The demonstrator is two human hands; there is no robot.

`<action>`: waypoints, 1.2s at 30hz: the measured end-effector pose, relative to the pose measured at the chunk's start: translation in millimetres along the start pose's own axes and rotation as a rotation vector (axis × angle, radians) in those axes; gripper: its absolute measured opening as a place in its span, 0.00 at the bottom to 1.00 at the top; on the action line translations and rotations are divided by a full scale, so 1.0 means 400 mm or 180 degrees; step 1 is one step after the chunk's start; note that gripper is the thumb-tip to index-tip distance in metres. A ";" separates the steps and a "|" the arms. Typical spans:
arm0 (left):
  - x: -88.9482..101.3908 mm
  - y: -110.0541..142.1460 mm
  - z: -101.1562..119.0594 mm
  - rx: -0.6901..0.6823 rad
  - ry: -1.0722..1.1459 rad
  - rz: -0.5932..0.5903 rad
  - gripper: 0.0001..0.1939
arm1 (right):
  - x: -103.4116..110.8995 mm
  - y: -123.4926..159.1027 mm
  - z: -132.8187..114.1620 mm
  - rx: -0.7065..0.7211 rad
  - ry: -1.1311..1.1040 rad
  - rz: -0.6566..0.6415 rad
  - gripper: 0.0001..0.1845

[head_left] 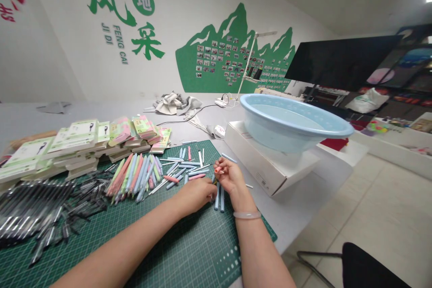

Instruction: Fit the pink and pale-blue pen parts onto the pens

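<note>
Both my hands meet over the right side of a green cutting mat. My left hand is closed, its fingertips pinched on a small part I cannot make out. My right hand, with a pale bangle on the wrist, is closed on a small pink pen piece at its fingertips. Two blue pen barrels lie on the mat just under the hands. Loose pastel pen barrels and caps are scattered just beyond them.
A pile of pastel pens and black refills lie at left. Stacked pen packs sit behind. A blue basin rests on a white box at right. A black chair stands at lower right.
</note>
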State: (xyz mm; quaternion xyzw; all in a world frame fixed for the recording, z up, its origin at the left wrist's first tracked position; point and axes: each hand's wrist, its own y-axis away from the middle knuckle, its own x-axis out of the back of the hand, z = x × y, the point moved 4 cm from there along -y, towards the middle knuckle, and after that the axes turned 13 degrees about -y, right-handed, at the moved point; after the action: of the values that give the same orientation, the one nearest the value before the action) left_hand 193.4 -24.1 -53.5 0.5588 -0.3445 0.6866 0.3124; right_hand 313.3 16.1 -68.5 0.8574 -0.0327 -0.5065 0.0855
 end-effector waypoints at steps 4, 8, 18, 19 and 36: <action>0.002 0.008 0.000 -0.0002 -0.0219 -0.0213 0.08 | 0.003 -0.001 0.000 0.0002 0.0014 0.0053 0.10; 0.000 0.016 -0.008 0.0119 -0.0495 -0.0239 0.11 | 0.005 -0.002 0.001 -0.0003 0.0061 0.0095 0.08; 0.034 0.013 -0.114 0.0868 -0.0492 -0.0441 0.06 | 0.008 -0.007 0.009 0.0059 0.0354 0.0143 0.07; 0.045 0.017 -0.125 0.0959 -0.0445 -0.0306 0.06 | 0.008 -0.007 0.012 0.0089 0.0411 0.0143 0.07; 0.078 0.111 -0.158 0.1645 0.3265 0.1347 0.12 | -0.081 0.047 0.133 -0.0204 0.1263 -0.0805 0.13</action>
State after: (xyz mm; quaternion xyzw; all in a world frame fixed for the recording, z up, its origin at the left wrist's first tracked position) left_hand 116.4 4.1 -37.1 0.1342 -0.0760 0.9766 0.1496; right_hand 251.7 -3.9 -62.3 0.9342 0.1086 -0.3355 0.0533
